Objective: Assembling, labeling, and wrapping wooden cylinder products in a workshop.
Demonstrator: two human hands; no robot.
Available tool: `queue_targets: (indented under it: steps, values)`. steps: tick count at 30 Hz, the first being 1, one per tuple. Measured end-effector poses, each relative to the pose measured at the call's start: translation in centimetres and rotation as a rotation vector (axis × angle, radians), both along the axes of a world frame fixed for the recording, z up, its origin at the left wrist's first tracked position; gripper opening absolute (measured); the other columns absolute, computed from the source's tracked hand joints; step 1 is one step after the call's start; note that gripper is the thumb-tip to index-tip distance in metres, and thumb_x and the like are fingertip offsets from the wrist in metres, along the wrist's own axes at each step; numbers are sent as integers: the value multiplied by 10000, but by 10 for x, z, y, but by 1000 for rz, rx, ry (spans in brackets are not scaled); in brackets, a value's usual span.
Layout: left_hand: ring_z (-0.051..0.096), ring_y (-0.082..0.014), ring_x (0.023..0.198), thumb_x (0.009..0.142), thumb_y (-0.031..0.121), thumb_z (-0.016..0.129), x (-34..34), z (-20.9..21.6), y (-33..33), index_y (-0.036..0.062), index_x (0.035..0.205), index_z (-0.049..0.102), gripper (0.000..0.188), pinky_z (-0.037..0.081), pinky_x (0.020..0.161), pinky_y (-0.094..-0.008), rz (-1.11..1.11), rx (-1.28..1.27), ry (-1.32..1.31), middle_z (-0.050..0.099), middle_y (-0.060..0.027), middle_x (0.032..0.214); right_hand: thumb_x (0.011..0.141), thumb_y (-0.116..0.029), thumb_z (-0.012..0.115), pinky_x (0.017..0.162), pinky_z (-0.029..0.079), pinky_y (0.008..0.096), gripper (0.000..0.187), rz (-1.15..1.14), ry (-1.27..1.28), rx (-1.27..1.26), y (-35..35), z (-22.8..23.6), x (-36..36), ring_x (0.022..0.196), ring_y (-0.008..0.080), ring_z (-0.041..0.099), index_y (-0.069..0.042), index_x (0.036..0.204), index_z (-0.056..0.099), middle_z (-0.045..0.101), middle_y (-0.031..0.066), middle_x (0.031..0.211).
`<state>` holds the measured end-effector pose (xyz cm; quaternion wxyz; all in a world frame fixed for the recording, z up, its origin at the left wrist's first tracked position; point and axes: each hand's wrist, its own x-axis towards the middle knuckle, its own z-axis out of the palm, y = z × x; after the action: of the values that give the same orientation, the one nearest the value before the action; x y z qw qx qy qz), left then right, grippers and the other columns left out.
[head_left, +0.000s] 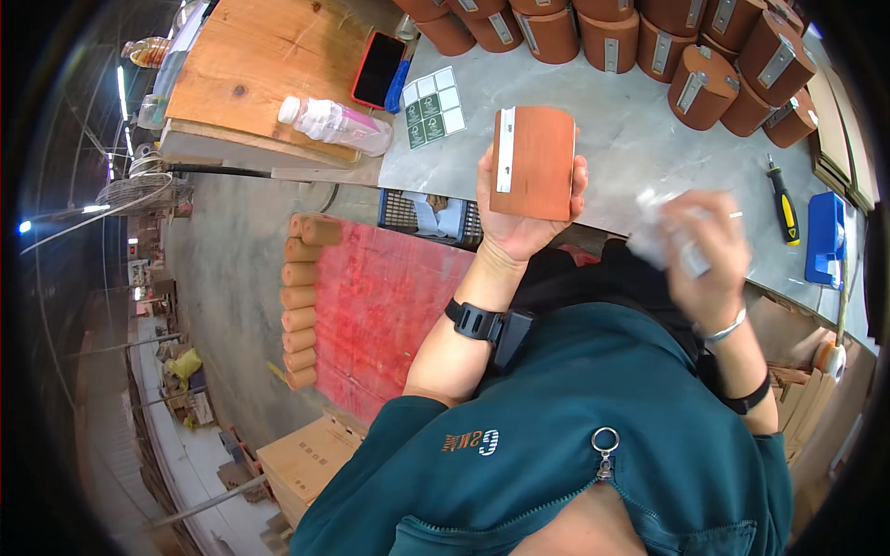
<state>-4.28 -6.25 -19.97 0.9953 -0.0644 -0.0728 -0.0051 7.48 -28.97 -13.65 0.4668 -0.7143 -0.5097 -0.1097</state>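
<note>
My left hand (519, 237) holds up a reddish-brown wooden piece (536, 165) with a curved outline, at the front edge of the grey worktop (593, 120). Its fingers and thumb wrap round the sides from below. A pale metal strip (505, 150) runs along the piece's left side. To the right, my right hand (712, 243) is smeared by motion and grips a crumpled white cloth (656, 233), apart from the wooden piece. The cloth's exact material is too blurred to tell.
Several similar brown pieces (608, 42) crowd the back of the worktop. A screwdriver (783, 199) and a blue plastic holder (824, 239) lie right. Leftward are a label sheet (433, 108), phone (378, 70) and bottle (338, 128). A basket (400, 209) stands below the worktop edge.
</note>
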Motion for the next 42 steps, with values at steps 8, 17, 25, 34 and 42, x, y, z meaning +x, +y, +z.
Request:
queue_targets:
  steps: [8, 17, 25, 34, 42]
  values:
    - [465, -250, 1169, 793, 749, 679, 7, -2, -7, 15, 1517, 374, 1074, 540, 876, -425, -37, 100, 55, 432, -129, 1251, 830, -174, 802, 1016, 433, 439, 411, -583, -283, -245, -30, -15, 63, 1180, 326, 590, -46, 1203, 687, 653, 138, 1256]
    - [459, -212, 1033, 973, 411, 630, 13, -5, -6, -67, 1466, 400, 724, 602, 819, -417, -67, -31, -30, 385, -91, 1071, 813, -54, 769, 998, 444, 418, 349, -276, -38, -105, 1, 0, 24, 1126, 336, 603, -11, 1147, 677, 656, 147, 1235]
    - [481, -226, 1005, 974, 445, 623, 15, -2, -9, -104, 1459, 385, 771, 600, 849, -414, -79, -134, -6, 416, -125, 1072, 759, -27, 767, 950, 442, 408, 377, -83, 12, -102, 23, 2, 1, 1078, 323, 592, -27, 1121, 662, 642, 131, 1213]
    - [578, -348, 1155, 859, 772, 568, 11, 2, 5, 43, 1481, 422, 970, 539, 964, -470, 181, 401, 291, 538, -267, 1357, 775, -56, 786, 941, 475, 414, 486, 92, 189, -52, 45, -5, -10, 1068, 356, 584, -7, 1231, 622, 628, 162, 1212]
    - [598, -287, 1221, 926, 482, 670, 20, 26, 6, 61, 1465, 427, 726, 495, 1064, -452, 428, 954, 387, 582, -149, 1343, 752, -195, 862, 984, 472, 442, 743, 105, 210, -88, 83, -10, -7, 1104, 369, 587, 5, 1377, 513, 625, 191, 1221]
